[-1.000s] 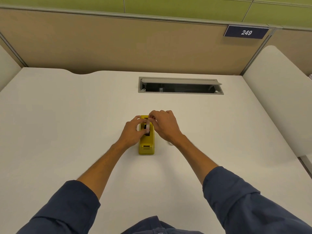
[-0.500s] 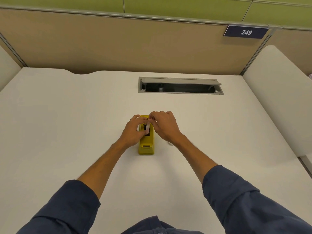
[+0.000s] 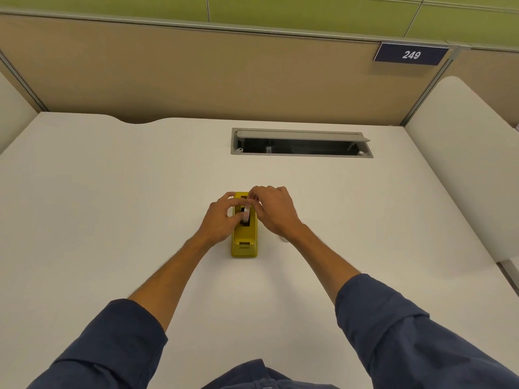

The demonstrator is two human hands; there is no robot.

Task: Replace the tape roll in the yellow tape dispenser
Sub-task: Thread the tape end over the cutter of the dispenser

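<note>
The yellow tape dispenser [image 3: 245, 242] stands in the middle of the white desk, its cutter end toward me. A pale tape roll [image 3: 246, 213] sits upright over the dispenser's dark slot. My left hand [image 3: 222, 220] comes in from the left, its thumb and fingers pinching the roll. My right hand [image 3: 273, 210] is on the right side, its fingertips pinching the top of the roll. How deep the roll sits in the slot is hidden by my fingers.
A small pale object [image 3: 283, 238] lies on the desk [image 3: 112, 220] just under my right wrist, mostly hidden. A grey cable hatch [image 3: 300, 142] with an open flap is set into the desk behind the dispenser. Beige partition walls close off the back and sides.
Both hands stay on the roll over the dispenser and shift only slightly; the roll seems a touch lower in the slot.
</note>
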